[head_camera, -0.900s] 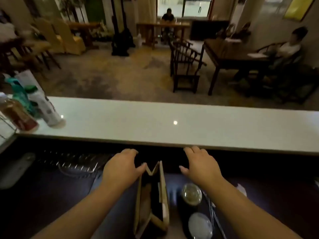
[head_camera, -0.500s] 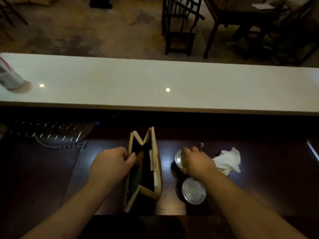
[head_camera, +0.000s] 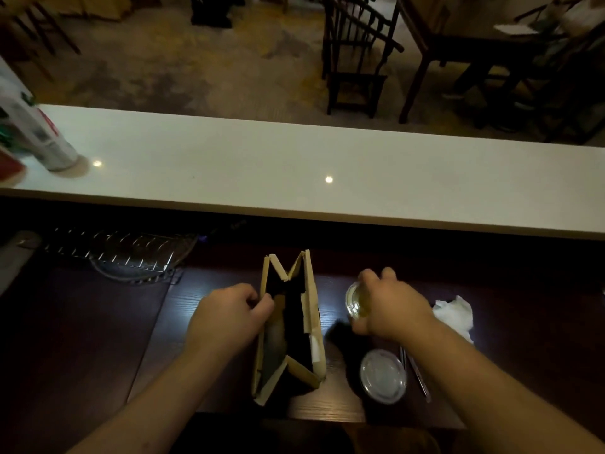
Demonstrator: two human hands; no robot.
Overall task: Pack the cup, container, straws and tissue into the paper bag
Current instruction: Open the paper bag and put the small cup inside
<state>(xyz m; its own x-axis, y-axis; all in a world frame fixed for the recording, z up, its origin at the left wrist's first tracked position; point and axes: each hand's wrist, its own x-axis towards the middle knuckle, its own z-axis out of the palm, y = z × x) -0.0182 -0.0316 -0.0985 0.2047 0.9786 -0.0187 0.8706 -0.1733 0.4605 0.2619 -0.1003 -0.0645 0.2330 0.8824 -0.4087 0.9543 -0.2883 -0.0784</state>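
A brown paper bag [head_camera: 315,326] stands open on the dark wooden table, its mouth facing up. My left hand [head_camera: 229,317] pinches the bag's left wall at the rim. My right hand [head_camera: 389,309] is closed around a clear cup [head_camera: 355,301] with yellowish liquid, just right of the bag. A round clear-lidded container [head_camera: 383,376] sits nearer to me, below that hand. Thin straws [head_camera: 417,375] lie beside the container on its right. A crumpled white tissue [head_camera: 456,314] rests further right.
A long white counter [head_camera: 294,165] runs across behind the table, with a spray can [head_camera: 42,139] at its left end. A wire rack [head_camera: 114,249] sits at the table's back left. Chairs and tables stand on the floor beyond.
The view has tilted down from the room to the table. My left hand has taken hold of the bag's rim and my right hand has closed on the cup.
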